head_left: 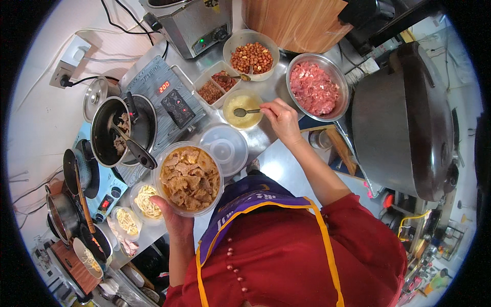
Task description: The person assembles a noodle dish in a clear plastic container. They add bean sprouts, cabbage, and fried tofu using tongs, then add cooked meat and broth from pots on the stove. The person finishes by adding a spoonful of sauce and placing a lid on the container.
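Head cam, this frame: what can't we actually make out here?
- Left hand: palm and most fingers hidden under the bowl of cooked meat it holds.
- Spoon in the right hand: whether it carries any of the yellow paste is too small to tell.
- Pan on the cooker: contents dark, partly hidden by the utensil lying across it.
- Large dark pot: lidded, inside unseen.

Bright, even indoor light falls from above, leaving only soft shadows under the bowls on the grey steel counter [266, 135], whose bare parts show pale glare. The fisheye view bends straight edges near its rim, sits inside black corners, and blurs slightly toward the lower left edge.
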